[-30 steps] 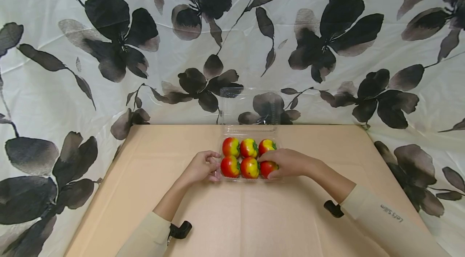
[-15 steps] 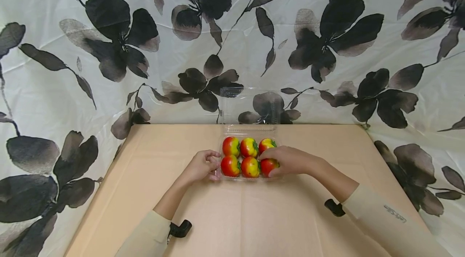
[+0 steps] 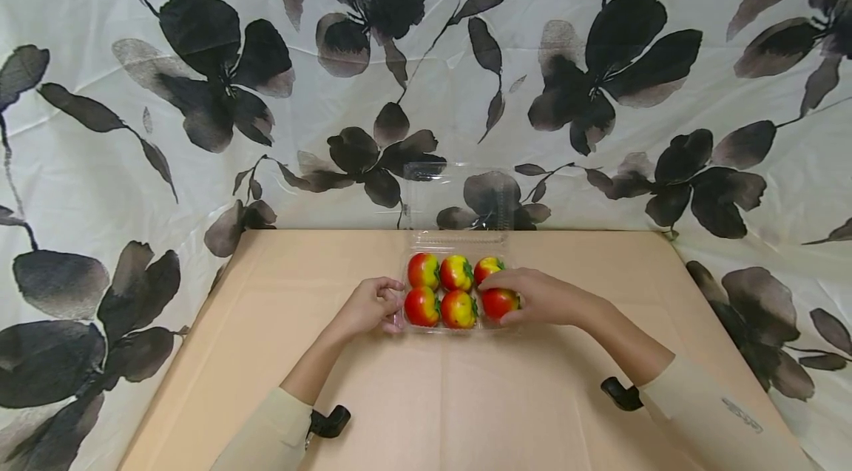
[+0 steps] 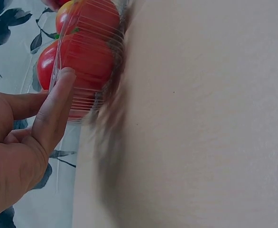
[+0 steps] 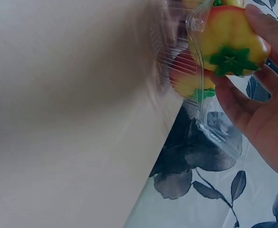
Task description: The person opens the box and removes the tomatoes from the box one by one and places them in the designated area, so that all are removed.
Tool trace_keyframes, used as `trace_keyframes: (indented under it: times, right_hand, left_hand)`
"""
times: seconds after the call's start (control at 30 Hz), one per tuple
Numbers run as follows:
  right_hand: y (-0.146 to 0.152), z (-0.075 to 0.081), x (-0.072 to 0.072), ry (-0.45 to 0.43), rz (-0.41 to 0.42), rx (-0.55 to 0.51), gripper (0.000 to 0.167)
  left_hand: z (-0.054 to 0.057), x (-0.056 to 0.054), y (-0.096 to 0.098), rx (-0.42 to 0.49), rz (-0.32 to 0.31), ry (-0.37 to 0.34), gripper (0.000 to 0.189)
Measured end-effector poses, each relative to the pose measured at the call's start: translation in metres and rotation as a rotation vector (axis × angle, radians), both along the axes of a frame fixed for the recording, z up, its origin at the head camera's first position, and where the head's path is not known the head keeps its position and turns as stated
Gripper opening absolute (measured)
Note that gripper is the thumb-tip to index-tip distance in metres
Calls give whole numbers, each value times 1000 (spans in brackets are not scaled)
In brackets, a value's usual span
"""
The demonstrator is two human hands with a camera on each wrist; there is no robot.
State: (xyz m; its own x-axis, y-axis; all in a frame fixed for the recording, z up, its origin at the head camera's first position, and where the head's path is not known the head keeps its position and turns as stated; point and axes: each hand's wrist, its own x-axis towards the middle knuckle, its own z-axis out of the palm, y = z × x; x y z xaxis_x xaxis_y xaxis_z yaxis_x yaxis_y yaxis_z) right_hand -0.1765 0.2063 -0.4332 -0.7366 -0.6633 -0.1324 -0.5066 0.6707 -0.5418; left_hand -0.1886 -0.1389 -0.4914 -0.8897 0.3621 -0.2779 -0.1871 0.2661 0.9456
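— Desk (image 3: pixel 506 401)?
— Bears clear container (image 3: pixel 459 238), between left hand (image 3: pixel 366 305) and right hand (image 3: pixel 542 297); thin-walled, probably flexible.
— Hands?
— Left touches its side; whether pinching, cannot tell. Right pinches a glossy fruit (image 3: pixel 499 302) at the container's rim.
— Handling?
— Likely light, firm, slippery; grip its sides.

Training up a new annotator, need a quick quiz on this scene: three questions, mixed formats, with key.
1. Count: how many fruits show in the head view?
2. True or false: the lid is shut over them.
3. Multiple choice: which one does the right hand hold? A) far left; B) near middle; C) near right.

Key:
1. Six, in two rows of three.
2. False; the lid is open, beyond the box.
3. C, the near right fruit; the left hand touches the box's left side.
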Motion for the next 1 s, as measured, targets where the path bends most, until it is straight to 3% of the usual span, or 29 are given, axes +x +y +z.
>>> trace_keyframes:
  times: [0.47,1.0]
  right_hand:
    - [7,-7,9,55,-158,-75,69]
    - [14,-5,9,133,-149,-189,64]
  left_hand:
    - [-2,0,-2,-12,-12,19,35]
    - [-1,2,-1,-1,2,5,36]
